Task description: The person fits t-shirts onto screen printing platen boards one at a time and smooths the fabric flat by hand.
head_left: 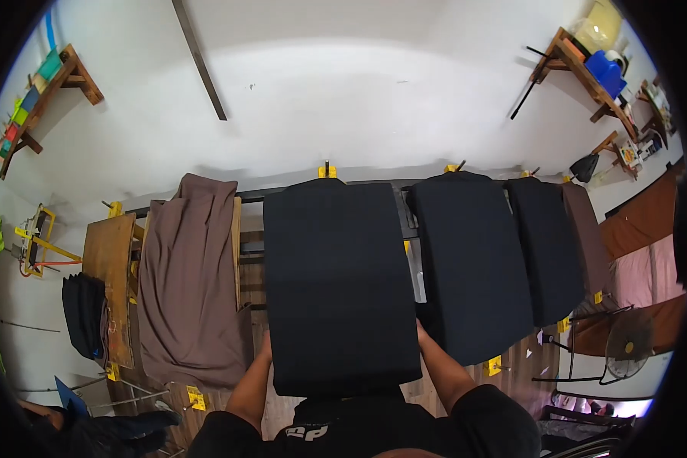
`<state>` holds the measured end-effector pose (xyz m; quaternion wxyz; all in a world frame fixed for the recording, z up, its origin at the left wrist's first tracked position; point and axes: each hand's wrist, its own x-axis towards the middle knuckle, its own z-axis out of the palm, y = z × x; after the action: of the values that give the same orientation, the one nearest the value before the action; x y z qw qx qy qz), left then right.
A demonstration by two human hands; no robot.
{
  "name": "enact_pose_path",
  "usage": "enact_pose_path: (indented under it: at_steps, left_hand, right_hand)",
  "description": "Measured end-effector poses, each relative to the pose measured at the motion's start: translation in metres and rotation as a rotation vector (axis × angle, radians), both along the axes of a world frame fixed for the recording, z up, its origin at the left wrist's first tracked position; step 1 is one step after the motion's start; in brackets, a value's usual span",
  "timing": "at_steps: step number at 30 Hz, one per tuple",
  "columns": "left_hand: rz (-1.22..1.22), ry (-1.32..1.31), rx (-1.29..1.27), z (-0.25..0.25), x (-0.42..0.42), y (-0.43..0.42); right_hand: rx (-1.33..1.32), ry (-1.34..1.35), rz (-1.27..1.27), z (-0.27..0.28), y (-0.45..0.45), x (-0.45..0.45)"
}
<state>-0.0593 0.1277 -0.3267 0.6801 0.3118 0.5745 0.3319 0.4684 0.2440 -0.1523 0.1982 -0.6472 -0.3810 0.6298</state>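
Note:
Directly in front of me, a black cloth [340,282] covers a long flat board, smooth on top and hanging over its near end. My left hand [266,348] is at the left edge of this cloth, near its front corner. On the opposite edge is my right hand [423,336]. Both sets of fingers are hidden under or behind the cloth, so their grip does not show. To the left, a loosely draped brown cloth [191,282] lies wrinkled over another board. A second black cloth [473,267] covers the board on the right.
A bare wooden board [108,282] stands far left, beside folded black cloth [82,313]. Farther right are another black-covered board [546,252] and a brown one [584,237]. Yellow brackets [196,398] hold the boards. A fan [628,347] stands right; shelves [588,72] hang above.

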Motion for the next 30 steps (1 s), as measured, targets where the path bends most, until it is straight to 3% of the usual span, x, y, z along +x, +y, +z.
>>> enact_pose_path:
  at_steps: [2,3,4,5,6,8,11,13,14,16,17,20,24,30]
  left_hand:
    - [0.107,0.449,0.13,0.074,-0.003,0.004]
    - [0.104,0.458,0.141,0.114,0.001,0.004]
    - [0.313,0.357,-0.001,0.17,0.014,0.007]
    - [0.517,0.249,-0.146,0.198,0.019,0.005]
    - [0.562,0.251,-0.183,0.201,0.019,-0.003]
    - [0.511,0.303,-0.139,0.205,0.019,-0.021]
    - [0.423,0.395,-0.064,0.209,0.026,-0.05]
    - [0.261,0.13,-0.131,0.215,0.021,-0.062]
    - [0.258,0.161,-0.342,0.298,0.05,-0.057]
    - [0.232,-0.084,-0.227,0.267,0.062,-0.069]
    - [0.212,-0.152,-0.305,0.263,0.064,-0.071]
    - [0.303,-0.179,-0.237,0.275,0.075,-0.071]
    - [0.314,-0.256,-0.31,0.282,0.073,-0.072]
    - [0.227,-0.506,-0.223,0.252,0.064,-0.077]
  right_hand:
    - [0.001,0.014,-0.03,0.005,-0.006,0.003]
    - [0.006,0.015,-0.139,0.012,-0.013,0.007]
    - [0.009,0.016,-0.249,0.022,-0.021,0.007]
    - [-0.007,0.081,-0.236,0.046,-0.029,0.007]
    - [-0.025,0.143,-0.223,0.078,-0.036,0.005]
    - [0.014,0.184,-0.278,0.061,-0.056,0.015]
    - [0.182,0.017,-0.258,0.071,-0.081,0.024]
    - [0.052,0.168,-0.235,0.086,-0.098,0.017]
    - [0.248,-0.003,-0.134,0.098,-0.107,0.004]
    - [0.329,-0.058,-0.114,0.094,-0.124,-0.023]
    - [0.398,-0.213,-0.149,0.1,-0.128,-0.032]
    - [0.487,-0.399,-0.12,0.129,-0.128,-0.043]
    - [0.419,-0.18,-0.132,0.117,-0.127,-0.035]
    - [0.32,0.014,-0.196,0.097,-0.124,-0.03]
